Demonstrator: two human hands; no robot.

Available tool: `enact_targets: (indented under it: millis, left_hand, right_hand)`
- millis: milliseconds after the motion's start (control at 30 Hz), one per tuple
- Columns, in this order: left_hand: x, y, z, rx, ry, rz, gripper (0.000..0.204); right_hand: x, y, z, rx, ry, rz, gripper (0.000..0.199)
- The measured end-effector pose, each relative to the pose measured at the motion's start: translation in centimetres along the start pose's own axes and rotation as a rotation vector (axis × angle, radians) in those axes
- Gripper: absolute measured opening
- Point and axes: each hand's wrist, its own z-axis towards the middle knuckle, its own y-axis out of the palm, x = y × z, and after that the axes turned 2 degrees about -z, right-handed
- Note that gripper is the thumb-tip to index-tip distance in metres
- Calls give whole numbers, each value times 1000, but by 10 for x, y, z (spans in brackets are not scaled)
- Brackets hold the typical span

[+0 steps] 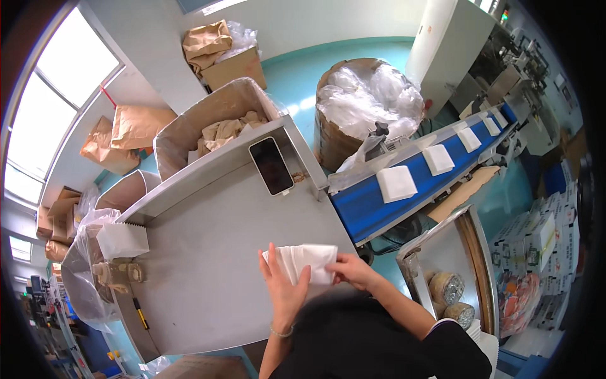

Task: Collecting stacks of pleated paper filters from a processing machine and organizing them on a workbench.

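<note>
Close to my body, above the near edge of the steel table [208,252], I hold a small stack of flat white paper packets [315,254]. My left hand [285,292] grips the stack's left end, the thumb across the near side and the fingers up along the left. At its right end, my right hand [355,271] pinches the packets between thumb and fingers. More flat white packets [396,184] lie spaced out in a row on the blue conveyor belt [360,211] to the right.
A phone [271,165] lies at the table's far side. A white packet stack [123,240], a tape roll [120,273] and a yellow-black pen [140,313] sit at the left. Beyond stand a carton of brown paper [221,95] and a bin of clear plastic [369,101]. A tray [470,252] holds rolls.
</note>
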Motion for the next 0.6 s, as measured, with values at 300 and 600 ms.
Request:
enact_targets:
  millis: [300,600]
  left_hand:
    - [-28,13,2,-246,-3,-37,87]
    - [-18,4,-3,-101,-46,-267,90]
  right_hand:
    - [-30,41,-14,289,-539,-644,33]
    - [6,2,1,38,-61,42,31]
